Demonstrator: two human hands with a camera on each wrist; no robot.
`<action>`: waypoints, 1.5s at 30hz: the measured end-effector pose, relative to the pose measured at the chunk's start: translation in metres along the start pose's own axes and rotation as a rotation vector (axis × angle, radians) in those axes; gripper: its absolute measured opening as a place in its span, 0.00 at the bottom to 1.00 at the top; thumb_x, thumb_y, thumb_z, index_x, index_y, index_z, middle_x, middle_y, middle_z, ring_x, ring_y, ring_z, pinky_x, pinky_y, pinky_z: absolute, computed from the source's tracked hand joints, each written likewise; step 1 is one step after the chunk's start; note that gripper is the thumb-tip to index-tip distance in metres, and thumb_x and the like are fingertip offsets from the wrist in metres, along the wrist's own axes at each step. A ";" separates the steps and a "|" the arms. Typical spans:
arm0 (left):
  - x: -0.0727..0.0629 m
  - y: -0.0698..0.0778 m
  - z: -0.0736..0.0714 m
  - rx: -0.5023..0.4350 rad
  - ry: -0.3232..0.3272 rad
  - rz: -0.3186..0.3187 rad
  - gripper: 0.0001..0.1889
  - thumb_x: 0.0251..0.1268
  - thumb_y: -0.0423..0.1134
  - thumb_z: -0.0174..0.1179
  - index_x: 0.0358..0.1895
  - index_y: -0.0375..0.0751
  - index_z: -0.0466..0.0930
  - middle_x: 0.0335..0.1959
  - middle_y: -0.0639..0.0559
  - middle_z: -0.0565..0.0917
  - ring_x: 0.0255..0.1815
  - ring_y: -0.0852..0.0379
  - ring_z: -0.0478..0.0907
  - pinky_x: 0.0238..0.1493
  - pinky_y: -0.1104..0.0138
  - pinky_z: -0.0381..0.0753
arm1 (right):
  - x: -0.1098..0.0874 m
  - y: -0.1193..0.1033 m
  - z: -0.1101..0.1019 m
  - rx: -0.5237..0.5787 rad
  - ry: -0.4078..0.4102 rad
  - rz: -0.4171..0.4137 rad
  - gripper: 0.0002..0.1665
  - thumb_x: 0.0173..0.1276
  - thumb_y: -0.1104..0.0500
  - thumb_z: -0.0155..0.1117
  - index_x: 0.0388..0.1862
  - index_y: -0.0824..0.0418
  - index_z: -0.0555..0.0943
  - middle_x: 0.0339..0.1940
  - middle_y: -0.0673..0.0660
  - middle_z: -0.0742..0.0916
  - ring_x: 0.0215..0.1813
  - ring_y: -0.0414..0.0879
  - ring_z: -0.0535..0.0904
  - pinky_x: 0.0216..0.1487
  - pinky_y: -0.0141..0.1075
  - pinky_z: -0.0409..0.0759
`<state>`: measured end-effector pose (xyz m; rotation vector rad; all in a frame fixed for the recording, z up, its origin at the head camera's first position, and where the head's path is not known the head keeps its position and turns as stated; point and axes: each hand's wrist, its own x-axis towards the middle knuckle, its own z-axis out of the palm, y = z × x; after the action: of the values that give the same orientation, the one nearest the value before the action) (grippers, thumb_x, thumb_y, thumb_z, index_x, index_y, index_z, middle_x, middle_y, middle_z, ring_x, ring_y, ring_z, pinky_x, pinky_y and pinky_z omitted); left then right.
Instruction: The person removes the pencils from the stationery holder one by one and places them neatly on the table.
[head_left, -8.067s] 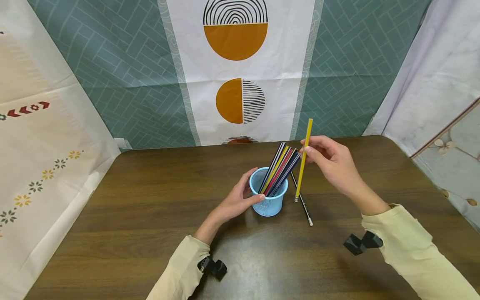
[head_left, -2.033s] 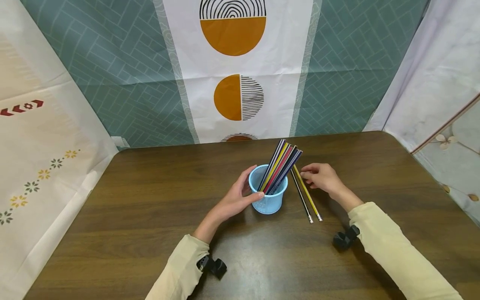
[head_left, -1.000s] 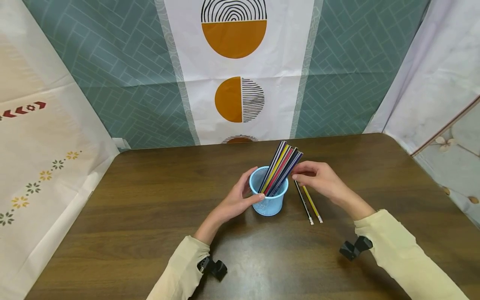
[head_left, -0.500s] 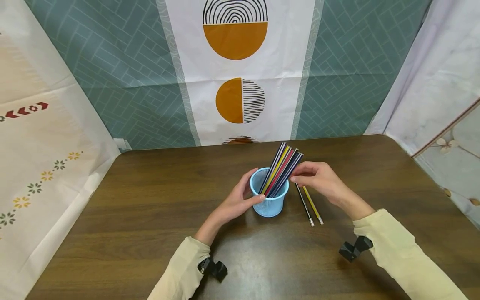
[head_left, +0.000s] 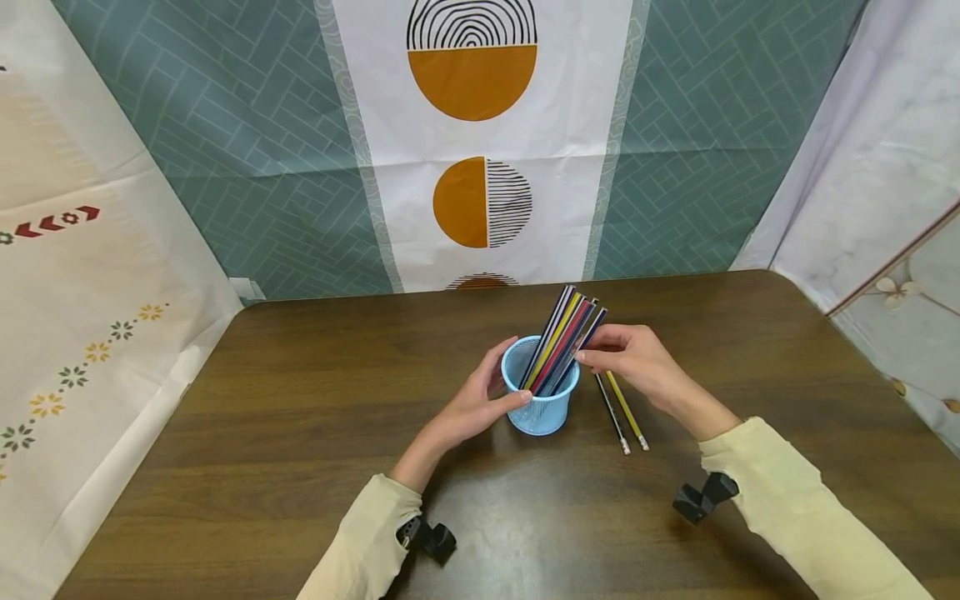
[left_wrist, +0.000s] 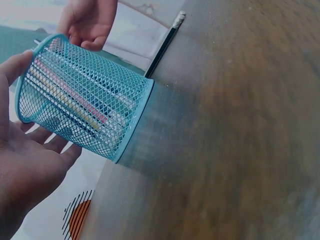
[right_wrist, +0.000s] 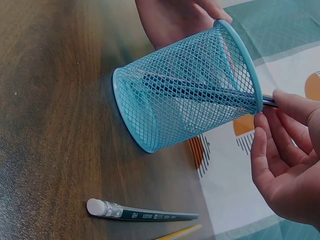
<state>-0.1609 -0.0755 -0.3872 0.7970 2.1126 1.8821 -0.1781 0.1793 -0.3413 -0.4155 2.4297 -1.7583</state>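
A light blue mesh pencil cup [head_left: 542, 417] stands on the table, holding a bundle of pencils [head_left: 555, 342] that lean to the right. My left hand [head_left: 474, 402] grips the cup from the left, thumb over the near rim and fingers round the far side. At the right rim, my right hand [head_left: 637, 360] pinches a dark blue pencil [right_wrist: 270, 101] between thumb and fingers, its lower end still inside the mesh. Right of the cup lie a black pencil [head_left: 612, 415] and a yellow pencil [head_left: 628, 412], side by side, their white erasers toward me.
The brown wooden table [head_left: 315, 400] reaches back to a green patterned cloth [head_left: 262, 167] with a white printed panel [head_left: 570, 200]. Pale cloths hang at left and right. Each wrist wears a small black camera [head_left: 426, 537].
The yellow pencil, earlier held up in my right hand, now lies next to the black one. My right hand has moved left to the pencils in the cup. My left hand stays on the cup.
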 end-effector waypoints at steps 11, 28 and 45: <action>0.000 0.001 0.000 0.009 0.014 -0.001 0.39 0.65 0.28 0.60 0.74 0.35 0.48 0.69 0.35 0.62 0.69 0.42 0.61 0.68 0.52 0.61 | -0.004 -0.003 0.003 -0.079 0.052 -0.029 0.12 0.63 0.63 0.69 0.38 0.73 0.82 0.27 0.54 0.83 0.30 0.45 0.77 0.31 0.34 0.76; 0.000 0.001 0.001 0.001 0.016 -0.006 0.39 0.65 0.27 0.59 0.75 0.35 0.47 0.69 0.35 0.62 0.69 0.42 0.61 0.68 0.52 0.60 | -0.010 -0.012 0.005 -0.138 0.084 -0.128 0.09 0.66 0.67 0.65 0.40 0.74 0.82 0.32 0.63 0.86 0.30 0.46 0.83 0.33 0.31 0.82; 0.000 0.000 0.001 0.017 0.015 0.008 0.38 0.65 0.28 0.59 0.74 0.33 0.48 0.68 0.34 0.62 0.69 0.41 0.62 0.68 0.51 0.61 | -0.015 -0.022 0.005 -0.216 0.133 -0.213 0.06 0.64 0.67 0.67 0.36 0.71 0.84 0.30 0.60 0.87 0.31 0.54 0.85 0.34 0.33 0.83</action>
<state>-0.1608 -0.0747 -0.3872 0.7986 2.1398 1.8827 -0.1591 0.1725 -0.3237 -0.6194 2.7752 -1.6518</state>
